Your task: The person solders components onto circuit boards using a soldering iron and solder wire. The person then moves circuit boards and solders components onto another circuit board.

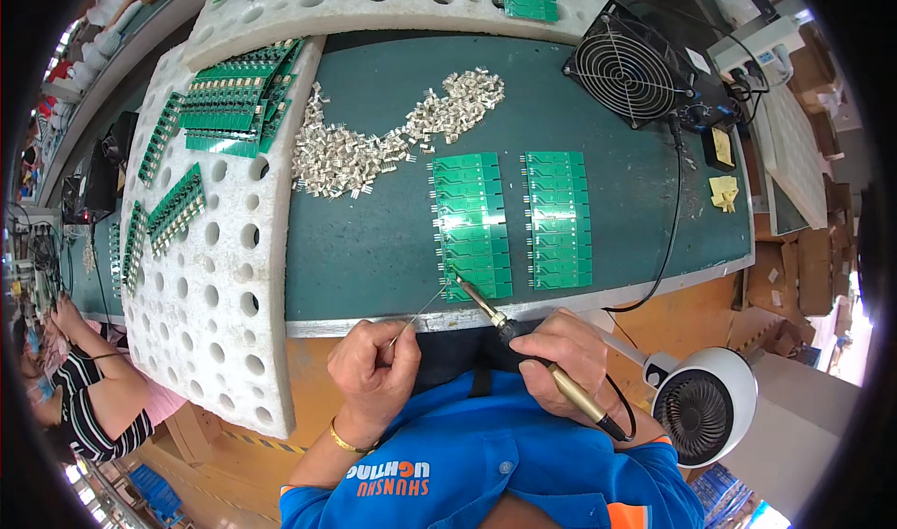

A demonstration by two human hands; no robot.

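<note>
My left hand [378, 365] pinches a thin solder wire [422, 307] that runs up to the lower left edge of a green circuit board panel [472, 225]. My right hand [561, 361] grips a soldering iron [584, 398], its tip at that same lower left edge, where small white connectors line the board. A second green panel [559, 216] lies just to the right. Behind the panels, a loose heap of small white connectors [346, 164] spreads across the dark green mat [383, 249].
Perforated foam slabs [210, 295] at left and back carry populated boards [229, 99]. A black fan [631, 66], yellow sponge [722, 193] and cables occupy the right. A white fan [701, 407] is beside my right arm. A co-worker [98, 384] sits at far left.
</note>
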